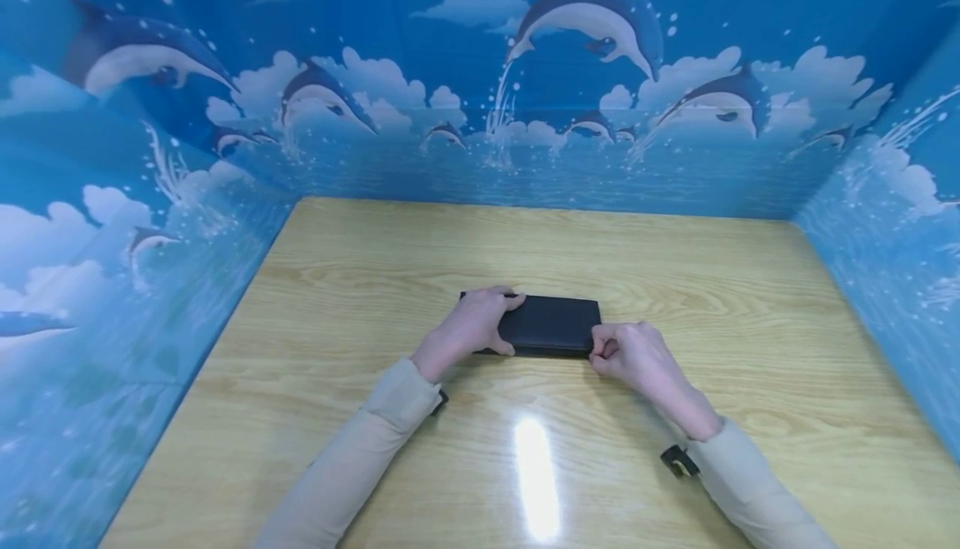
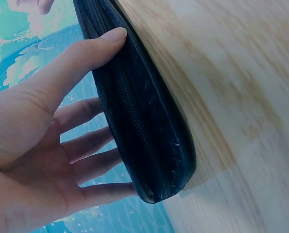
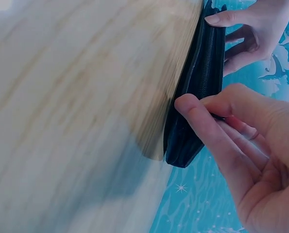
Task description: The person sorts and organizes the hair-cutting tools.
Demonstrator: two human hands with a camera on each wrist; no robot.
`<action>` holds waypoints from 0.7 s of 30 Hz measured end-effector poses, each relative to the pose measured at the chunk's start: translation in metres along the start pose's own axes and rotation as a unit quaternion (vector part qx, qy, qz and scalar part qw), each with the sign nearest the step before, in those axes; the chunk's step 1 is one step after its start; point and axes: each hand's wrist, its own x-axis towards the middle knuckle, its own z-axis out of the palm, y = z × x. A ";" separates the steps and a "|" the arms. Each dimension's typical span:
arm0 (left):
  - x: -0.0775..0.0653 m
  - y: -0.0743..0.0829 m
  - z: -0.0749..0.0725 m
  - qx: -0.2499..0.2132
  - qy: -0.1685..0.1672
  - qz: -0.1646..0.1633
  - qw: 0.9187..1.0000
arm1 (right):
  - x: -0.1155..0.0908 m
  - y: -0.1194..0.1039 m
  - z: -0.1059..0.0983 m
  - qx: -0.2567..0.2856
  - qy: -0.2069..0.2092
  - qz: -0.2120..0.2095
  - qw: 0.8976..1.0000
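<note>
A long black zip wallet [image 1: 551, 322] lies flat on the table, its zipper [image 2: 133, 114] along the edge facing me. My left hand [image 1: 468, 322] grips its left part, thumb on the near zipper edge and fingers spread along the far side. At the right end, my right hand [image 1: 637, 356] pinches the zipper pull [image 3: 218, 117] between thumb and forefinger, which hide most of it. In the right wrist view the zipper teeth run as a closed line between the two hands.
The wallet is on a light wood-grain table [image 1: 360, 274] with a bright glare streak at the front. Blue dolphin-print cloth [image 1: 480, 157] walls the back and both sides. A dark band [image 1: 679, 461] sits at the right wrist.
</note>
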 end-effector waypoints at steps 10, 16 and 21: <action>0.001 0.001 0.000 -0.007 -0.004 -0.001 1.000 | -0.001 0.004 -0.004 0.011 -0.011 0.019 1.000; 0.002 0.001 0.001 -0.002 -0.006 -0.004 1.000 | -0.001 0.009 -0.006 0.007 -0.006 0.035 0.999; 0.001 0.000 0.001 0.005 -0.003 -0.007 1.000 | 0.001 0.012 -0.008 0.020 -0.013 0.052 0.998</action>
